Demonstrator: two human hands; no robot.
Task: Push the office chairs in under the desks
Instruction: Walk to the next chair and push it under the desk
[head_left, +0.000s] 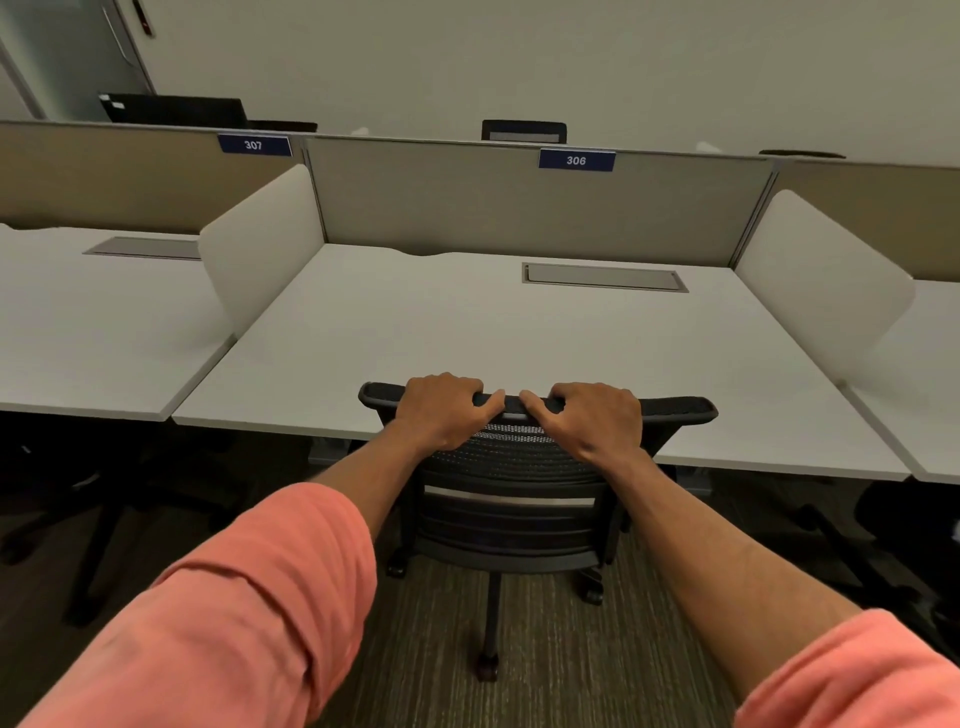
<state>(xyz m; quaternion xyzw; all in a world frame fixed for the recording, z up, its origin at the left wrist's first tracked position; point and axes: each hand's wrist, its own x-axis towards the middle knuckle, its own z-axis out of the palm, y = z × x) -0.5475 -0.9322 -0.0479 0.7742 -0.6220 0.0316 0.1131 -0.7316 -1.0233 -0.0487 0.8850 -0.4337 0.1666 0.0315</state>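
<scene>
A black mesh-backed office chair (511, 470) stands against the front edge of the white desk (467, 332) labelled 306, its seat hidden beneath the desktop. My left hand (444, 410) grips the top rail of the chair back left of centre. My right hand (592, 418) grips the same rail right of centre. The thumbs nearly meet in the middle. The chair's base and castors rest on the carpet below.
A second dark chair (67, 499) sits under the left desk (98, 322) marked 307, and another chair base (893, 525) shows at the right. White side screens (260, 244) and a beige back panel (519, 202) bound the desk. Striped carpet (571, 649) lies underfoot.
</scene>
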